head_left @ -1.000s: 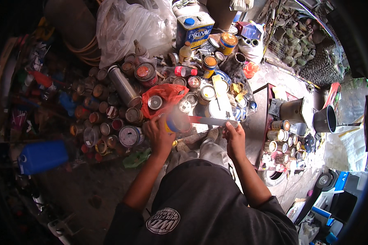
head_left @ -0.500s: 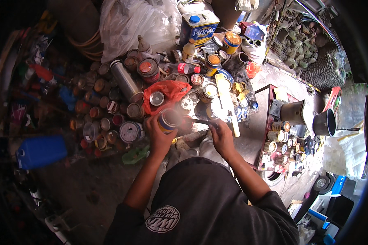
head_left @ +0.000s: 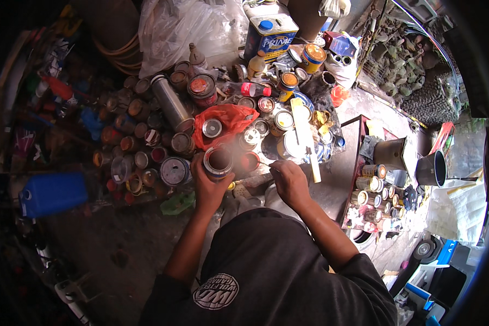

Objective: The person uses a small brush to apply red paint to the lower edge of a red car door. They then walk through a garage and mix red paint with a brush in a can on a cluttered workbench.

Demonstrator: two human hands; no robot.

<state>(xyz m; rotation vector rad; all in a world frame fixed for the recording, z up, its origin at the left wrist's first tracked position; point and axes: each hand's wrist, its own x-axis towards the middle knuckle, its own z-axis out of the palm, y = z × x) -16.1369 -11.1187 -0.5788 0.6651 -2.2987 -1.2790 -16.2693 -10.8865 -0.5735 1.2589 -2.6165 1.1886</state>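
Note:
My left hand [head_left: 207, 187] is wrapped round an open paint can [head_left: 219, 161], whose mouth faces up and shows a dark brownish inside. My right hand [head_left: 289, 182] pinches a thin stick-like tool [head_left: 263, 163]; its exact kind cannot be made out. The tool's far end points to a small open can with red contents [head_left: 250, 161], just right of the paint can. A hazy blur covers this spot, so whether the tip touches the red can is unclear. Behind the cans lies a red plastic bag [head_left: 231, 118] with a round silver lid [head_left: 212, 128] on it.
Crowded paint cans [head_left: 175, 171] stand left and ahead. A metal cylinder [head_left: 171, 102] leans among them. A pale flat strip [head_left: 304, 136] lies to the right. Farther out are a blue jerrycan [head_left: 54, 194], a rectangular tin [head_left: 270, 38] and a low table with more cans [head_left: 372, 182].
The paint can has turned from a tilt to more upright, its inside now facing up. My right hand has shifted slightly, and less of the tool shows.

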